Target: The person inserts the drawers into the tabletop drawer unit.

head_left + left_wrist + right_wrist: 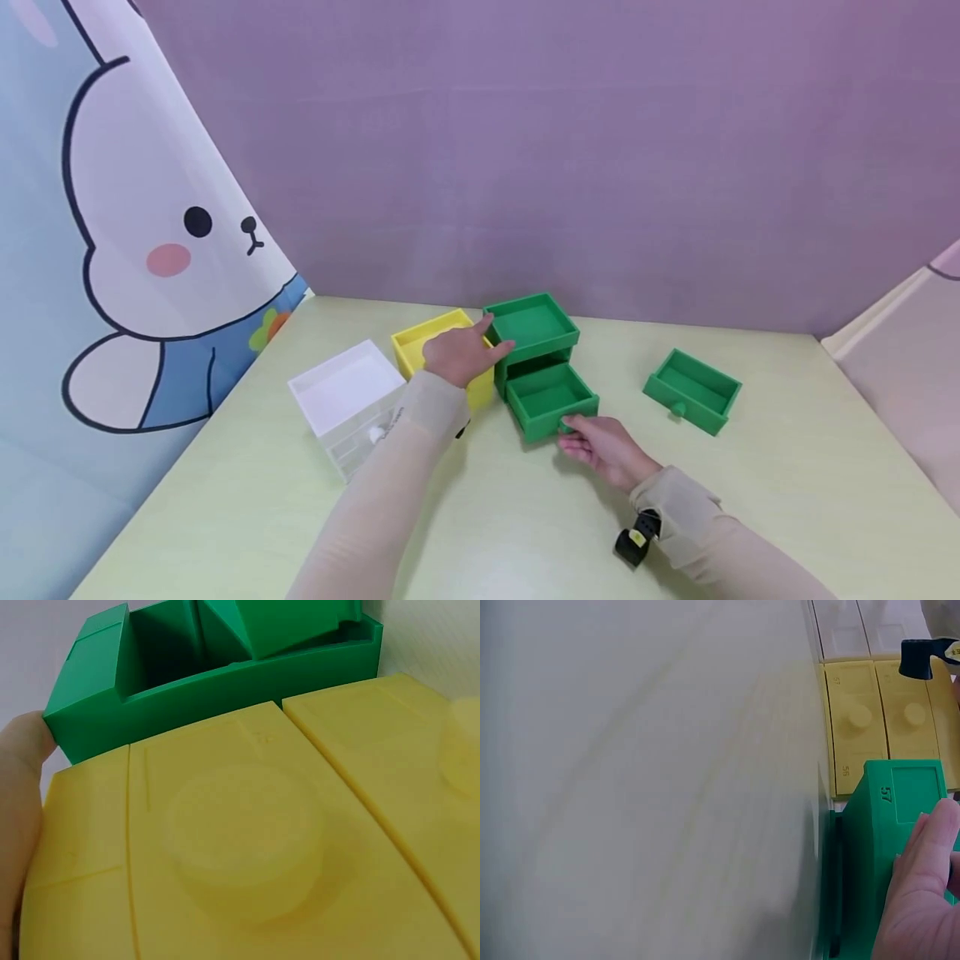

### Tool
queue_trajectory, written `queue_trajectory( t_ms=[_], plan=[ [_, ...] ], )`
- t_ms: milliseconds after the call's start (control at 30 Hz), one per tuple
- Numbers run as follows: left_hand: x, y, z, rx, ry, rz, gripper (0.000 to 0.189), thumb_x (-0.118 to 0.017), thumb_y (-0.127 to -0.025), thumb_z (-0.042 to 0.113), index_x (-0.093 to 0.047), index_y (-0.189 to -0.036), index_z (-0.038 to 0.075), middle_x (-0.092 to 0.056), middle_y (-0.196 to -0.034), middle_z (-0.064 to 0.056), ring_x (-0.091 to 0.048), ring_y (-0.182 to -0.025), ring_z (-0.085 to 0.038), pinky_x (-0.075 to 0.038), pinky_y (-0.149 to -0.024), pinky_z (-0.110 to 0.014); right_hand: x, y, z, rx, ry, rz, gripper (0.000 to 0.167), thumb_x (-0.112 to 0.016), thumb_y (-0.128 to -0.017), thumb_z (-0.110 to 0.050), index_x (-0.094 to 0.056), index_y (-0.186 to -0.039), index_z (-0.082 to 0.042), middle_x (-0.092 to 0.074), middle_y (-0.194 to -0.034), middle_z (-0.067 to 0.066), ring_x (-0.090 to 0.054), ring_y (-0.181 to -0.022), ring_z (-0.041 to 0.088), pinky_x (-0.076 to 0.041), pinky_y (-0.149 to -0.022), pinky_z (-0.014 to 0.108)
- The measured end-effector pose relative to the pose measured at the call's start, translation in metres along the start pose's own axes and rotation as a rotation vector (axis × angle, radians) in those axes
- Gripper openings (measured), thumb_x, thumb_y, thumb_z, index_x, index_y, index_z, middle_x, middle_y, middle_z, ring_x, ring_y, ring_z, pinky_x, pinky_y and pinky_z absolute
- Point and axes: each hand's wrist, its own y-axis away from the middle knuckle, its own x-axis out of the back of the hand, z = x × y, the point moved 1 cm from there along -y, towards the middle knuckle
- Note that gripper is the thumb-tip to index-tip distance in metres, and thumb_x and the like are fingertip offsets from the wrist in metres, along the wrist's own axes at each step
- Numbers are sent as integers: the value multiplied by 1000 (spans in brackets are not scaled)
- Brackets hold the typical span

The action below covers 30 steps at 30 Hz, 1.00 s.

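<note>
A green drawer cabinet [532, 325] stands at mid-table, with its lower drawer [551, 392] pulled partly out and a dark open slot above it. My right hand [606, 450] pinches the knob on that drawer's front; in the right wrist view the fingers lie along the green front [911, 791]. At the cabinet's upper left, my left hand [459, 354] reaches over the yellow drawer cabinet [480, 392], thumb and forefinger extended onto the green edge. The left wrist view has a finger [22, 742] at the green cabinet's corner, beside the yellow drawer fronts [247, 825]. Other left fingers are hidden.
A loose green drawer [693, 392] with a knob lies apart on the right. To the left stands a white drawer cabinet [348, 387], partly behind my left sleeve. A purple cloth backdrop [562, 167] rises behind the table, and a rabbit-print cloth [150, 250] hangs on the left.
</note>
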Motion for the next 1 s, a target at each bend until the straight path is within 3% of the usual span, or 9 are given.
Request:
queue_trajectory(
  t_ms=[500, 1000],
  plan=[
    [0, -2, 0, 6, 26, -31, 74, -29, -88, 76, -25, -151, 38, -31, -45, 3, -19, -40, -12, -18, -43, -27, -1, -1, 0, -3, -8, 22, 15, -50, -98, -10, -56, -89, 2, -63, -71, 1, -63, -65, 6, -52, -67, 17],
    [1, -1, 0, 3, 34, -36, 73, -30, -88, 75, -26, -151, 38, -32, -46, 2, -20, -40, -12, -19, -43, -27, -4, -1, 0, 4, -17, 58, 14, -49, -97, -8, -53, -93, 4, -61, -71, 2, -62, -64, 6, -51, -66, 17]
  ],
)
